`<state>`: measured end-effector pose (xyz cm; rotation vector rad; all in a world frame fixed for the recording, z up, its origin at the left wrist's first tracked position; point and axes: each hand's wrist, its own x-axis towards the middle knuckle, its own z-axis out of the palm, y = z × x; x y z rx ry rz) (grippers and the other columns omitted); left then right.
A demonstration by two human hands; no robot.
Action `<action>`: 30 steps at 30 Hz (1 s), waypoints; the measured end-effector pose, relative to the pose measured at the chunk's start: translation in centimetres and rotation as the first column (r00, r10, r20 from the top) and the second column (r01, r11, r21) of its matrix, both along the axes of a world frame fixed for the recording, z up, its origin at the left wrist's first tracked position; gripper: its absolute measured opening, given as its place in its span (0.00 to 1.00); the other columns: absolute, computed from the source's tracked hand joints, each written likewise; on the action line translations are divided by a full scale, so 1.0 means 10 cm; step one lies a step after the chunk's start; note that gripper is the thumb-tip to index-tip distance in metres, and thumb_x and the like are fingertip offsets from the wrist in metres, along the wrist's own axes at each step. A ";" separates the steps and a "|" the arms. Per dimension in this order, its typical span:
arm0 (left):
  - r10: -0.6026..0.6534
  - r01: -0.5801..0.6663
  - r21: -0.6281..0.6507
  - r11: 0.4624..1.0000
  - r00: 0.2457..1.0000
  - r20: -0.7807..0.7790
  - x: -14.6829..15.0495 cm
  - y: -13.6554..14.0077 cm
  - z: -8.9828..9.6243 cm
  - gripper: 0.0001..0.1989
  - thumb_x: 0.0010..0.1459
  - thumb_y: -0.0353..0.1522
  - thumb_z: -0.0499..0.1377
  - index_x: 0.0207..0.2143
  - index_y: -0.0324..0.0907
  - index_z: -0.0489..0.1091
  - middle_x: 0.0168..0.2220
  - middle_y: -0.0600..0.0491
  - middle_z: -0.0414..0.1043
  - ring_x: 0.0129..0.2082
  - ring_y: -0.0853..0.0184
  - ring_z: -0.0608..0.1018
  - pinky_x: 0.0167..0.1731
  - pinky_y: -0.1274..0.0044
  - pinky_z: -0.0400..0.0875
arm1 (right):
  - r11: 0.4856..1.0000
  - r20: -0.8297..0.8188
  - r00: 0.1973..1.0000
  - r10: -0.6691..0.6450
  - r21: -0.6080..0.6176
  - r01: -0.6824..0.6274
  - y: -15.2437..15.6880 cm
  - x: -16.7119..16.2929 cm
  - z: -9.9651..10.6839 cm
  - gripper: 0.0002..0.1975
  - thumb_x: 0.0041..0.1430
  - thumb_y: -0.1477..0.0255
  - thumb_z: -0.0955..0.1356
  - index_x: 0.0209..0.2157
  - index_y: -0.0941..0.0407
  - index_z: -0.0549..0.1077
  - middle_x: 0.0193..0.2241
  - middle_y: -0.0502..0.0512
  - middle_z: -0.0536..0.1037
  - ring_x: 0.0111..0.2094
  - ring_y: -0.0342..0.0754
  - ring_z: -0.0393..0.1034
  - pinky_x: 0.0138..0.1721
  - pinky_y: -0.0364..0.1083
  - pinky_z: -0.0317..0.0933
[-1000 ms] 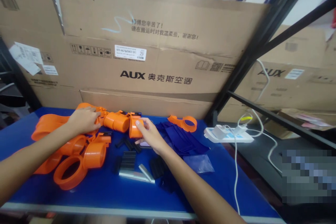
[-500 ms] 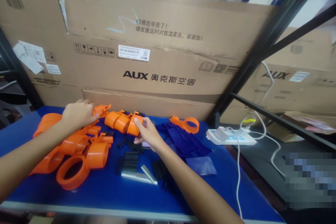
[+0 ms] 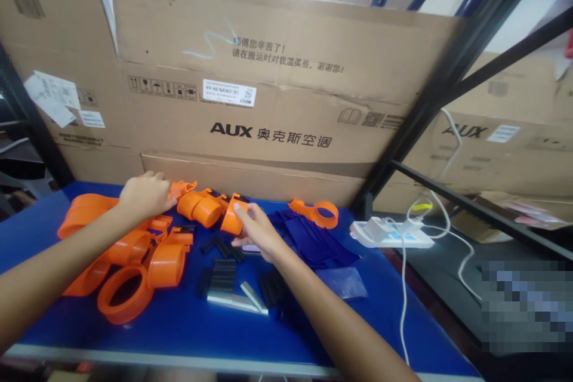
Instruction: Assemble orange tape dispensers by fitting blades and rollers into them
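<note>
Orange parts (image 3: 129, 248), heaped on surface (image 3: 179, 340), left side; left hand (image 3: 147, 196), curled at their far edge, grasp not discernible; orange cylinder (image 3: 231, 219), centre, pinched by thumb and fingers of right hand (image 3: 259, 231); blue cloths (image 3: 308, 237), alongside.

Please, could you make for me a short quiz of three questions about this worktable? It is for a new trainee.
1. What does the right hand hold?
2. True or false: in the picture, the white power strip lies to the right of the dark blue sheets.
3. Fill in the blank: the large Latin letters on the cardboard directly behind the table read ____.

Key:
1. An orange cylindrical part.
2. True.
3. AUX.
</note>
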<state>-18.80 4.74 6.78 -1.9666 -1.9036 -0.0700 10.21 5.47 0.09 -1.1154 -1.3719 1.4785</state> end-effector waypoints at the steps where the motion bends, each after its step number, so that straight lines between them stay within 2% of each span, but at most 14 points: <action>1: -0.005 0.005 -0.002 1.000 1.000 0.008 0.00 0.00 -0.01 0.28 0.65 0.49 0.50 0.40 0.34 0.78 0.44 0.34 0.76 0.48 0.43 0.75 0.40 0.64 0.68 | 1.000 -0.007 1.000 0.014 -0.016 -0.014 -0.03 0.00 -0.01 0.25 0.63 0.49 0.70 0.51 0.52 0.67 0.36 0.54 0.78 0.23 0.43 0.76 0.23 0.46 0.79; 8: -0.008 0.009 -0.023 1.000 1.000 0.029 0.01 -0.06 -0.03 0.25 0.61 0.47 0.52 0.41 0.38 0.80 0.44 0.33 0.78 0.48 0.39 0.77 0.37 0.64 0.68 | 0.998 0.014 0.998 0.056 -0.024 -0.056 0.06 -0.03 0.00 0.25 0.63 0.49 0.70 0.50 0.54 0.70 0.35 0.54 0.77 0.24 0.43 0.75 0.24 0.47 0.80; 15: 0.022 -0.022 0.011 1.000 1.000 -0.004 0.01 -0.10 0.06 0.24 0.61 0.46 0.51 0.38 0.40 0.80 0.45 0.34 0.78 0.46 0.41 0.77 0.35 0.63 0.69 | 0.997 0.013 0.997 0.072 -0.018 -0.072 0.20 -0.06 0.02 0.25 0.63 0.50 0.70 0.51 0.55 0.73 0.37 0.57 0.78 0.24 0.42 0.75 0.23 0.47 0.79; 22: 0.006 -0.007 0.021 1.000 0.998 0.057 0.02 -0.09 0.16 0.26 0.60 0.52 0.52 0.33 0.41 0.79 0.44 0.33 0.77 0.47 0.37 0.76 0.37 0.60 0.68 | 0.997 0.032 0.997 0.072 0.004 -0.072 0.17 -0.01 -0.03 0.25 0.63 0.51 0.71 0.52 0.55 0.74 0.41 0.60 0.79 0.35 0.49 0.79 0.25 0.47 0.80; 25: 0.008 -0.009 0.029 1.000 0.999 0.045 0.08 -0.08 0.19 0.27 0.60 0.53 0.51 0.33 0.41 0.79 0.43 0.35 0.76 0.47 0.39 0.76 0.37 0.61 0.68 | 0.996 0.046 0.996 0.080 0.026 -0.081 0.18 -0.04 -0.05 0.25 0.63 0.51 0.70 0.53 0.54 0.75 0.39 0.58 0.80 0.31 0.48 0.79 0.25 0.47 0.80; 30: -0.013 0.012 0.037 0.999 1.000 0.015 0.29 -0.12 0.24 0.25 0.62 0.51 0.51 0.38 0.42 0.79 0.44 0.37 0.77 0.47 0.43 0.76 0.36 0.64 0.69 | 0.996 0.113 0.992 0.062 0.063 -0.069 0.20 -0.10 -0.08 0.27 0.64 0.49 0.69 0.52 0.55 0.76 0.29 0.54 0.79 0.19 0.44 0.75 0.20 0.45 0.76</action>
